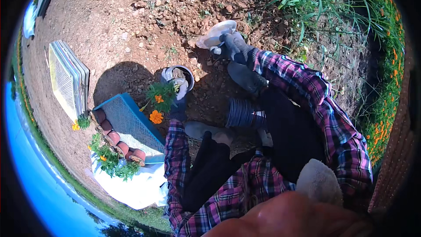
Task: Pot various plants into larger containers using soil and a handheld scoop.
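Observation:
My right hand [230,47], in a grey glove, grips a pale, translucent scoop-like piece [218,34] low over the loose reddish soil. My left hand [181,89], in a white and dark glove, is at the near rim of a round pale pot [167,74]; some brown material shows inside the pot. A marigold plant [161,97] with orange flowers leans out beside that hand, and whether the fingers hold its stem or the pot's rim cannot be told. A nested stack of dark plastic pots [243,113] lies on its side between my legs.
At left a blue mesh crate [141,115] stands beside a row of brown pots [113,137] and marigold plants [121,168]. A stack of mesh crates [70,79] is farther left. A white sheet or sack [135,187] lies below. Long grass [306,10] grows upper right.

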Tool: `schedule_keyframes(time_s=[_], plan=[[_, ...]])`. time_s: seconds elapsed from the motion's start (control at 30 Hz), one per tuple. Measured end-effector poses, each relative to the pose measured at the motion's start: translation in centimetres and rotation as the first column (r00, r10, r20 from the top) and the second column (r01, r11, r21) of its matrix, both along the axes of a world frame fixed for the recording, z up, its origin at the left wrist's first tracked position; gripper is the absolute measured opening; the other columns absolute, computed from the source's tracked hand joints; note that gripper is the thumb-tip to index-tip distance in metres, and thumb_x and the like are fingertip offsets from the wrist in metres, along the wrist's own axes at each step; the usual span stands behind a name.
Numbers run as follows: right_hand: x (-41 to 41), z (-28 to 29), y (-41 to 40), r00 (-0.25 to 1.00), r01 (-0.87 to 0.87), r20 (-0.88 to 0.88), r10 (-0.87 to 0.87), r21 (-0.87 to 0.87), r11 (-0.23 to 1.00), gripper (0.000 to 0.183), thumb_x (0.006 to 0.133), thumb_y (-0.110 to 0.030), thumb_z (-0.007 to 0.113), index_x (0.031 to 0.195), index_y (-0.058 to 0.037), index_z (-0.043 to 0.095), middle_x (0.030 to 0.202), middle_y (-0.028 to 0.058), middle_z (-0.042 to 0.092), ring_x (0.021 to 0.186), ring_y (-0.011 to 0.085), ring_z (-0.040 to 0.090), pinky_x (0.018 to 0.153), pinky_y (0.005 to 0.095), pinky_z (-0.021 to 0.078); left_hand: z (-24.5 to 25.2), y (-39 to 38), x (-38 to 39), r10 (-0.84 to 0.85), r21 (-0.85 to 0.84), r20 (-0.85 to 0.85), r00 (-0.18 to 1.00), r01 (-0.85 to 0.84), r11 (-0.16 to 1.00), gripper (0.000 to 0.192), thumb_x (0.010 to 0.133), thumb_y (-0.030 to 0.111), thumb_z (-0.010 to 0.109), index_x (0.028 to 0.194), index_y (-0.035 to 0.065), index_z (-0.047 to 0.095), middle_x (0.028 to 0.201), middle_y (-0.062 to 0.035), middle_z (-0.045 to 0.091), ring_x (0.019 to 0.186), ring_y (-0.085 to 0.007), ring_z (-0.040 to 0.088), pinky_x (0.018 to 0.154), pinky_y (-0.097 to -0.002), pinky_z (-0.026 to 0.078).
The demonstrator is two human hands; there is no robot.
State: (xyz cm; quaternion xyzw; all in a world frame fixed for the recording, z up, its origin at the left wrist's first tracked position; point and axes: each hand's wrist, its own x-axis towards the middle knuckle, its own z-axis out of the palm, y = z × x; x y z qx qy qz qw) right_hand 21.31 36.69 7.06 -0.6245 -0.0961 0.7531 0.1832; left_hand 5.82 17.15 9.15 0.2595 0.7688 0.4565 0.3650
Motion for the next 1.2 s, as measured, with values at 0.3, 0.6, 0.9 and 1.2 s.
schedule_keyframes(time_s=[0.3, 0.6, 0.9, 1.2], plan=[[-6.8, -3.9, 4.9, 0.972, 0.029, 0.222, -0.073, 0.194, 0.981, 0.026, 0.074, -0.008, 0.046, 0.096, 0.0048, 0.046, 0.085, 0.0150, 0.055, 0.069, 0.0224, 0.058, 0.053, 0.0305, 0.0484, -1.4, 1.3, 1.0, -0.072, 0.021, 0.094, 0.993, 0.071, 0.997, 0.043, 0.079, 0.020, 0.050, 0.115, -0.0003, 0.041, 0.103, -0.0116, 0.052, 0.096, -0.0209, 0.050, 0.083, -0.0323, 0.041], [-6.7, -4.7, 4.5, 0.865, -0.452, 0.083, 0.495, 0.558, 0.696, 0.012, 0.083, -0.011, 0.041, 0.083, -0.0006, 0.048, 0.081, 0.0096, 0.053, 0.068, 0.0179, 0.055, 0.060, 0.0279, 0.0489, -1.8, -0.1, -0.1, -0.029, 0.056, 0.130, 0.991, 0.022, 0.998, 0.042, 0.080, 0.021, 0.049, 0.115, -0.0003, 0.040, 0.103, -0.0116, 0.052, 0.096, -0.0208, 0.050, 0.083, -0.0324, 0.041], [-2.9, 2.6, 0.9, 0.769, -0.570, -0.060, 0.636, 0.387, 0.725, 0.020, 0.081, -0.012, 0.045, 0.099, -0.0045, 0.049, 0.076, 0.0026, 0.053, 0.071, 0.0120, 0.054, 0.065, 0.0256, 0.0464, -1.7, -1.0, -0.6, 0.041, 0.135, 0.311, 0.949, -0.087, 0.987, 0.041, 0.081, 0.021, 0.048, 0.115, -0.0003, 0.040, 0.103, -0.0116, 0.052, 0.096, -0.0208, 0.050, 0.083, -0.0325, 0.041], [-4.2, 4.5, -1.6, 0.486, -0.584, 0.634, 0.602, 0.748, -0.317, 0.031, 0.074, -0.011, 0.050, 0.104, -0.0102, 0.045, 0.057, 0.0136, 0.052, 0.049, 0.0242, 0.053, 0.047, 0.0310, 0.0423, -2.2, -1.9, -2.0, 0.070, 0.213, 0.563, 0.823, -0.227, 0.950, 0.041, 0.082, 0.021, 0.047, 0.116, -0.0004, 0.040, 0.103, -0.0116, 0.052, 0.097, -0.0208, 0.050, 0.083, -0.0327, 0.041]])
